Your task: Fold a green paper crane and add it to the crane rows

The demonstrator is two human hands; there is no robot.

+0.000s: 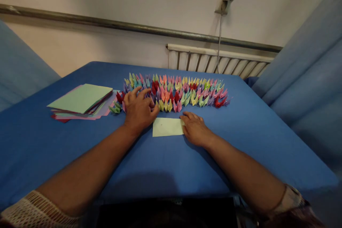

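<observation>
1. Lying flat on the blue tablecloth: a pale green paper rectangle, taken here as the clock's centre.
2. At ten o'clock: the left hand, fingers spread and thumb out, over the left end of the folded paper shapes; cannot tell about any hold on them.
3. At three o'clock: the right hand, fingers loosely bent, touching the paper's right edge; cannot tell pinching from pressing.
4. At twelve o'clock: those shapes, many-coloured, in close rows.
5. Between nine and ten o'clock: a stack of coloured sheets, pale green on top.
</observation>
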